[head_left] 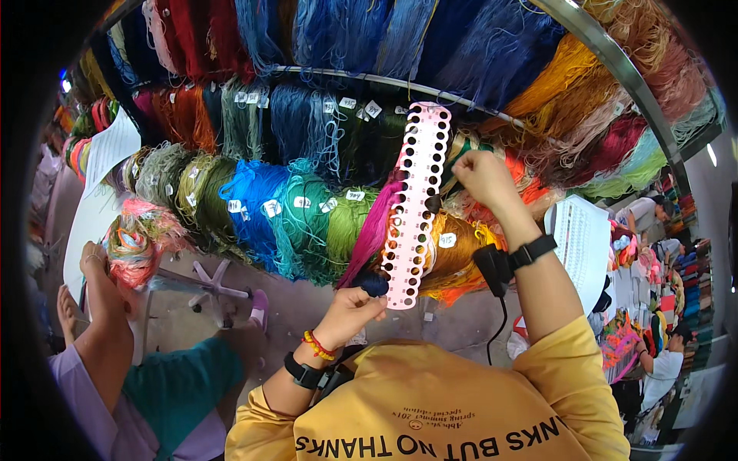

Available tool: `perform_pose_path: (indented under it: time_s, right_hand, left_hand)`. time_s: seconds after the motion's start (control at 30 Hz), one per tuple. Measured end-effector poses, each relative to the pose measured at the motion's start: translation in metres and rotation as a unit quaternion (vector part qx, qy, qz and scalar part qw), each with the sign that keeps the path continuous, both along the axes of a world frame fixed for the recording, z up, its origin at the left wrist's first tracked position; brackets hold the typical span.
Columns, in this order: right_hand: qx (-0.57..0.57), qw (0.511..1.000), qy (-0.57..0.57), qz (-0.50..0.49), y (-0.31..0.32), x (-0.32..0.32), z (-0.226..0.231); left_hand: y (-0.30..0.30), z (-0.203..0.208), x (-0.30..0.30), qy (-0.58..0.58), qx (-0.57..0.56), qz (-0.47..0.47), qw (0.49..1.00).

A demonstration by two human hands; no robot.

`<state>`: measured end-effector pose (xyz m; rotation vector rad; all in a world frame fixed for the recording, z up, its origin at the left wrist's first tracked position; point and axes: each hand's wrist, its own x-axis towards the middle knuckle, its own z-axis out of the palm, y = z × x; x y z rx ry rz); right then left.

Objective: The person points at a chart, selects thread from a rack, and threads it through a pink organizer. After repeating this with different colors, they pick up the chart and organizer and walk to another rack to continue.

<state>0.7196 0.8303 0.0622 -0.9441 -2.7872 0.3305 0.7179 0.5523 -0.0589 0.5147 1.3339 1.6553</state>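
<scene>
A long pink thread card (416, 207) with round holes down both edges stands tilted in front of the hanging skeins. My left hand (346, 316) is closed in a pinch at its lower left edge, right below a dark blue thread bundle (374, 284). Magenta thread (376, 224) hangs along the card's left side, and a small dark knot (433, 203) sits on its right edge. My right hand (486, 178) is closed beside the card's upper right edge, on dark green thread (463, 147); its fingertips are partly hidden.
Blue and green skeins with paper tags (271, 207) hang on a rack ahead, with blue hanks (477, 54) on a rail above. A person at left holds multicoloured thread (137, 244). White printed sheets (578, 246) lie at right. A swivel chair base (211, 288) stands below the rack.
</scene>
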Motion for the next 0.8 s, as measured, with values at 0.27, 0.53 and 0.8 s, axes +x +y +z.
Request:
perform_pose_path:
  time_s: [0.27,0.53,0.8]
  right_hand:
    - [0.058,0.996,0.022,-0.065,0.014,-0.021,-0.020]
    - [0.064,0.987,0.075,-0.127,0.009,-0.022,-0.026]
    - [-0.013,0.993,0.078,-0.086,0.022,-0.006,-0.025]
  left_hand:
    - [0.002,0.001,0.000,-0.001,-0.003,-0.008,1.000]
    - [-0.001,0.001,-0.001,-0.005,0.006,-0.003,1.000]
    - [0.000,0.002,0.000,-0.018,0.005,0.000,1.000]
